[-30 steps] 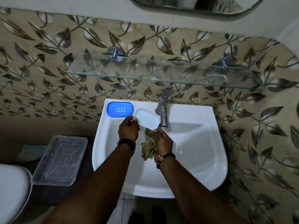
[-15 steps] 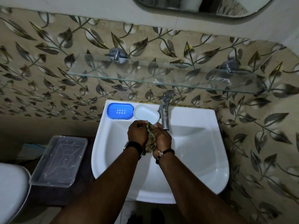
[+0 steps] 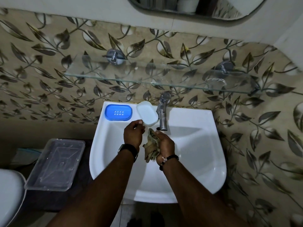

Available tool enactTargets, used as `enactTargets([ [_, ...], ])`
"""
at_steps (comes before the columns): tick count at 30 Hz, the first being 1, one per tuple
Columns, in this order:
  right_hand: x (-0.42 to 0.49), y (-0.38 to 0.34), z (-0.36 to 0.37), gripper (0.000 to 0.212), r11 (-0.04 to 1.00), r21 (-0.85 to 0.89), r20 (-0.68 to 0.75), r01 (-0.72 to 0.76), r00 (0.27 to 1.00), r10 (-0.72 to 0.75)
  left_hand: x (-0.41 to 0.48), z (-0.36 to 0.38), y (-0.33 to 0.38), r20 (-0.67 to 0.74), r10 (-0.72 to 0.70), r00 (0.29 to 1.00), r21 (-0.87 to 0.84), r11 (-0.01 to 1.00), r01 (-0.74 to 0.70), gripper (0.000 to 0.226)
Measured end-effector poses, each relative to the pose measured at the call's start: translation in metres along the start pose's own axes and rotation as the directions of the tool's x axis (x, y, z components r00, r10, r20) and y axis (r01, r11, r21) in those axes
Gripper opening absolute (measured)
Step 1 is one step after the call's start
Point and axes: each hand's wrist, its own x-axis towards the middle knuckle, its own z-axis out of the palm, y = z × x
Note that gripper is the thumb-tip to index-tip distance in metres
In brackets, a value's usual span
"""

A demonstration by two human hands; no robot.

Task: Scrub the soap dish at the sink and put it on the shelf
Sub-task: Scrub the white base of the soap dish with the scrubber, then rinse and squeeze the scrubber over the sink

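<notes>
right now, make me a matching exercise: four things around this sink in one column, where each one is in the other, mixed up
1 blue tray
2 white dish
3 cloth
4 clear container

a held in the right hand over the sink
b beside the sink, on the left
c back left corner of the sink rim
d between the blue tray and the tap

Pairs: 1-c, 2-d, 3-a, 4-b

On the sink ledge a blue dish lies just beside a white dish, both left of the tap. The left hand has curled fingers at the white dish's near corner; whether they grip it is unclear. The right hand clutches a cloth over the basin. Above hangs 1 glass shelf.
</notes>
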Motion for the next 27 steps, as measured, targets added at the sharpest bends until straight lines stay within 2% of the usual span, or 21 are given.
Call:
enactTargets([
  [3, -0.006, 0.000, -0.005, 0.023, 1.000, 0.022, -0.005, 0.000, 1.000, 0.000, -0.004, -0.003, -0.001, 0.038, 0.016, 0.999, -0.019, 1.000, -0.015, 0.012],
  [7, -0.008, -0.006, -0.005, 0.022, 0.996, -0.039, 0.025, 0.076, 0.997, -0.075, -0.008, -0.003, 0.001, 0.069, 0.027, 0.997, -0.001, 1.000, -0.027, 0.026],
  [12, -0.006, -0.011, -0.003, 0.018, 0.969, -0.232, 0.082, 0.078, 0.995, -0.061, -0.010, 0.001, 0.000, 0.111, 0.072, 0.991, 0.186, 0.978, -0.092, 0.029],
  [16, -0.009, -0.007, -0.017, 0.020, 0.926, -0.369, 0.055, 0.083, 0.996, -0.067, -0.009, 0.002, -0.003, 0.087, 0.030, 0.996, 0.163, 0.986, -0.044, 0.034],
  [22, -0.011, -0.013, -0.040, 0.016, 0.951, -0.299, 0.016, 0.078, 0.997, -0.077, -0.013, 0.001, -0.006, 0.116, 0.049, 0.992, 0.095, 0.994, -0.061, 0.036],
  [26, -0.019, -0.027, -0.050, 0.019, 0.942, -0.292, 0.047, 0.167, 0.986, -0.160, -0.025, 0.000, -0.007, -0.037, 0.066, 0.997, 0.110, 0.992, -0.062, 0.012],
  [27, -0.022, -0.031, -0.052, 0.020, 0.934, -0.297, 0.070, 0.198, 0.980, -0.185, -0.033, -0.001, -0.009, -0.053, 0.091, 0.994, 0.125, 0.989, -0.084, 0.013],
])
